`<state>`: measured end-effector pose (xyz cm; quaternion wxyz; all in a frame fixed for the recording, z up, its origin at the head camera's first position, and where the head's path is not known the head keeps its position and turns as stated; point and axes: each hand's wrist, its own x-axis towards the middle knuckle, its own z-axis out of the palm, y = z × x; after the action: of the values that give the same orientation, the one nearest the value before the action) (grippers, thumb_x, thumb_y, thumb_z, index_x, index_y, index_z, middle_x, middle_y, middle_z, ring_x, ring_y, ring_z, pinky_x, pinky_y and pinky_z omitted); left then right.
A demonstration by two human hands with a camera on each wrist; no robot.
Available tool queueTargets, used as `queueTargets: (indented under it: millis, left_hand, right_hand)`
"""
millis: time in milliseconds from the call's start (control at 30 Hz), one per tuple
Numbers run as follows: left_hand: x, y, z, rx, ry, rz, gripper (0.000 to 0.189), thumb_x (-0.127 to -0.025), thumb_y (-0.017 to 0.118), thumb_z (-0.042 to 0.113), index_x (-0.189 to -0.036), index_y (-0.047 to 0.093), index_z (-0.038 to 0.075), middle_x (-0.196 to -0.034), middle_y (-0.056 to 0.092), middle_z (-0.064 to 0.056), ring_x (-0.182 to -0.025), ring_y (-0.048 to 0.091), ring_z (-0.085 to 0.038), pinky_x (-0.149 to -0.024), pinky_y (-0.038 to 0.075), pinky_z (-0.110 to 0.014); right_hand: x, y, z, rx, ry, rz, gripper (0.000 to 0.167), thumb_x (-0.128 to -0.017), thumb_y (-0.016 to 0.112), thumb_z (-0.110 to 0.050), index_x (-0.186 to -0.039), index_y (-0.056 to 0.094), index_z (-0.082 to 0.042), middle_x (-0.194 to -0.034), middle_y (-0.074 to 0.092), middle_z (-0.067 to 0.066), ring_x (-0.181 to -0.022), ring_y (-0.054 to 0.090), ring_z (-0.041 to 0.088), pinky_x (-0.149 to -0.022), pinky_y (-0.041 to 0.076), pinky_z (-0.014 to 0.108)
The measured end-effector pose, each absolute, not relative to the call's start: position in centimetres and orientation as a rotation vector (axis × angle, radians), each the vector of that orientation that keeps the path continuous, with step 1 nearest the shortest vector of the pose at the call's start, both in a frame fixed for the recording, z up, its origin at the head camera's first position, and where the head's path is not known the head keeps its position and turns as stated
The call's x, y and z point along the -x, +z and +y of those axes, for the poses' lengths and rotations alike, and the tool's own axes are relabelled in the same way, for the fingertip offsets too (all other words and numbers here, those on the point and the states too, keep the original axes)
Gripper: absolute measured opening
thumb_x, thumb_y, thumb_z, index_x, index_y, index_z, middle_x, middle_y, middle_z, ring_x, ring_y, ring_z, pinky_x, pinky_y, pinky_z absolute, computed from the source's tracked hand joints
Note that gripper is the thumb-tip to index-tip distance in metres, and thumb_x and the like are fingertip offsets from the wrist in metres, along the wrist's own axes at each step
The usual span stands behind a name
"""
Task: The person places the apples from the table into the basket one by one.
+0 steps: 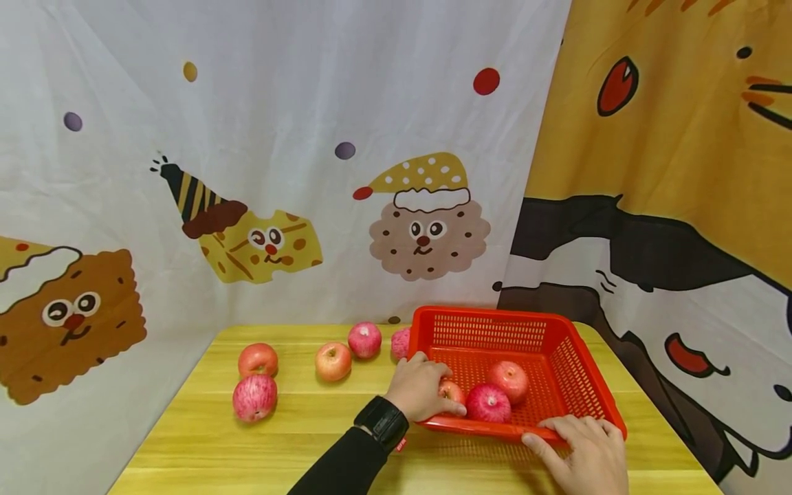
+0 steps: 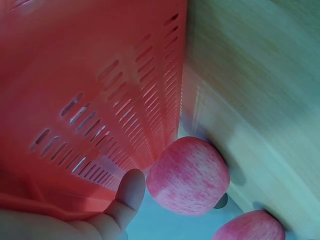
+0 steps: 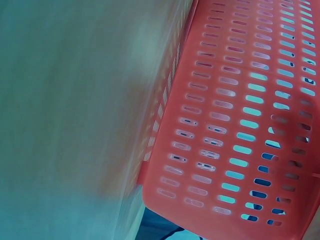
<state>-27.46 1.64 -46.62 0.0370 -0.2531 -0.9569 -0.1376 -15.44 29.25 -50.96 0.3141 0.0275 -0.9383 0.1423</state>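
Observation:
A red plastic basket [image 1: 557, 323] with slotted walls stands at the right of the table. My left hand [image 1: 419, 387] grips its left rim near the front corner. In the left wrist view a finger [image 2: 131, 192] lies along the slotted wall [image 2: 125, 107]. My right hand [image 1: 584, 450] holds the front rim toward the right corner; that hand is hidden in the right wrist view, where the slotted red plastic [image 3: 235, 120] fills the right side. Inside the basket lie a dark pink apple [image 1: 489, 403], a lighter red apple [image 1: 509, 382] and another apple [image 1: 452, 392] partly behind my left hand.
Left of the basket, a pink apple [image 1: 401, 343] sits close to its wall, with another pink apple [image 1: 365, 340] and a yellowish-red apple [image 1: 333, 361] beyond. Farther left, a red apple [image 1: 258, 360] and a streaked pink apple [image 1: 255, 398] touch. A printed curtain [image 1: 297, 103] hangs behind the table.

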Motion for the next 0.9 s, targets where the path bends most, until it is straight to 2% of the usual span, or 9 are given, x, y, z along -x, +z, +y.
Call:
queueTargets:
  millis: [167, 400, 533, 733, 900]
  left_hand:
    - [27.31, -46.68, 1.50, 0.760, -0.465, -2.933, 0.065, -0.080, 0.080, 0.073, -0.125, 0.078, 0.026, -0.119, 0.079, 0.007, -0.105, 0.054, -0.016, -0.093, 0.048, -0.043]
    - [27.32, -46.88, 1.14, 0.745, -0.712, -2.845, 0.050, -0.094, 0.075, 0.061, -0.123, 0.077, 0.020, -0.122, 0.077, 0.001, -0.120, 0.060, -0.021, -0.103, 0.045, -0.048]
    - [27.29, -47.13, 0.95, 0.730, -0.810, -2.785, 0.044, -0.099, 0.069, 0.058, -0.120, 0.078, 0.020, -0.122, 0.077, 0.003, -0.123, 0.062, -0.021, -0.106, 0.044, -0.049]
    - [27.18, -47.11, 0.87, 0.717, -0.797, -2.742, 0.043, -0.102, 0.066, 0.059, -0.117, 0.079, 0.021, -0.120, 0.078, 0.005, -0.125, 0.063, -0.022, -0.109, 0.042, -0.051]
    - [27.14, -47.18, 0.80, 0.717, -0.806, -2.755, 0.044, -0.101, 0.066, 0.059, -0.118, 0.078, 0.020, -0.122, 0.077, 0.003, -0.126, 0.062, -0.022, -0.108, 0.044, -0.049]
  right_hand:
    - [15.41, -50.95, 29.23, -0.068, 0.380, -2.483, 0.041, -0.077, 0.089, -0.062, -0.085, 0.078, -0.023, -0.086, 0.078, -0.004, -0.085, 0.064, 0.025, -0.090, 0.030, 0.051]
    - [15.43, -50.89, 29.19, -0.065, 0.387, -2.477, 0.041, -0.076, 0.089, -0.062, -0.085, 0.078, -0.023, -0.085, 0.078, -0.004, -0.084, 0.064, 0.025, -0.090, 0.030, 0.052]
    - [15.42, -50.96, 29.26, -0.070, 0.382, -2.464, 0.041, -0.075, 0.090, -0.062, -0.084, 0.078, -0.024, -0.084, 0.078, -0.004, -0.083, 0.063, 0.025, -0.089, 0.030, 0.052]
    - [15.49, -50.88, 29.24, -0.067, 0.376, -2.461, 0.041, -0.075, 0.090, -0.061, -0.085, 0.078, -0.023, -0.084, 0.078, -0.003, -0.084, 0.063, 0.025, -0.090, 0.031, 0.052]
    - [15.42, -50.83, 29.18, -0.052, 0.384, -2.487, 0.042, -0.076, 0.088, -0.063, -0.085, 0.078, -0.024, -0.085, 0.078, -0.004, -0.084, 0.062, 0.025, -0.091, 0.030, 0.053]
